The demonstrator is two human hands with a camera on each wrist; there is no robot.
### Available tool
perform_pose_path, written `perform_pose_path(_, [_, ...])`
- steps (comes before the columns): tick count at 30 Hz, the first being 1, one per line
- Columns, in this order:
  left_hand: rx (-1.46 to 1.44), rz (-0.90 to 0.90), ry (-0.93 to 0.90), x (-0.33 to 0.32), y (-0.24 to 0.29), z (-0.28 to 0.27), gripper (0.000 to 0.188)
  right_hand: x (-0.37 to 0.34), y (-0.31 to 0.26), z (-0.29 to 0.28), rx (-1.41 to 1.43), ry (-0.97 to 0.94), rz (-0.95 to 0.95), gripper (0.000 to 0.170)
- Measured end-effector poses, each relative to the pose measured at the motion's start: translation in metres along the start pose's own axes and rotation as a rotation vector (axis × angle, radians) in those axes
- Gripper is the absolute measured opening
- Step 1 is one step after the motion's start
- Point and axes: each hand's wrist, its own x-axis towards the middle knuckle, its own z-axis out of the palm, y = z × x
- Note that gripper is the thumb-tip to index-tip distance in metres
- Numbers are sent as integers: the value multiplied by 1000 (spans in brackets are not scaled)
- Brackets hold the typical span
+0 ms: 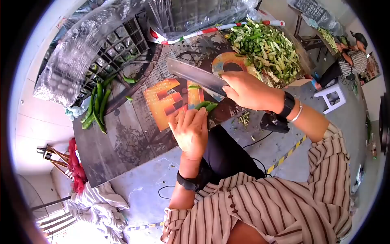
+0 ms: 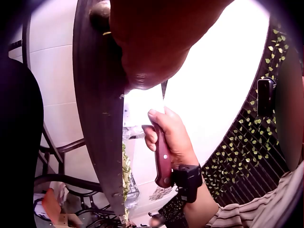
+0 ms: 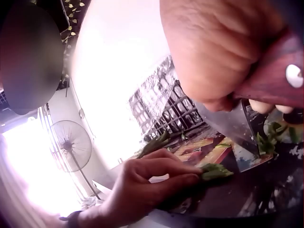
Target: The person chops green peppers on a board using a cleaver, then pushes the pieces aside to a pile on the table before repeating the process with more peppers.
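My right hand [image 1: 254, 91] grips a cleaver by its reddish-brown wooden handle [image 2: 163, 159], and the broad blade [image 1: 197, 76] points to the left over the table. In the right wrist view the blade [image 3: 232, 126] slants down beside the cut green pepper. My left hand [image 1: 190, 132], at the table's near edge, holds that green chili pepper [image 1: 209, 106] between fingers and thumb. The pepper's cut end [image 3: 216, 172] sticks out past the fingertips. Left of the hands lies a bunch of whole green chili peppers [image 1: 96, 106].
A large heap of chopped peppers [image 1: 268, 51] covers the table's far right. Black plastic crates [image 1: 115, 49] with clear wrap stand along the back. The dark patterned table [image 1: 122, 142] ends close to my lap. A white stool [image 1: 331, 99] and another person [image 1: 351, 61] are at right.
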Motion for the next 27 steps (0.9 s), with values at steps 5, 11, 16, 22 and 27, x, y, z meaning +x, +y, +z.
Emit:
perform_pose_path(5, [23, 10, 20, 0, -1, 2, 11, -8, -18, -8, -52, -147, -41, 15])
perform_pose_path(11, [29, -15, -14, 3, 1, -2, 12, -5, -20, -6, -32, -268, -11, 18])
perform_pose_path(16, [21, -8, -18, 3, 0, -1, 10, 5, -26, -2, -8, -299, 26, 16])
perform_pose_path(22, [20, 0, 8, 3, 0, -2, 10, 22, -14, 17, 11, -199, 9, 17])
perform_pose_path(27, [8, 1, 20, 4, 1, -2, 11, 8, -8, 6, -27, -48, -12, 21])
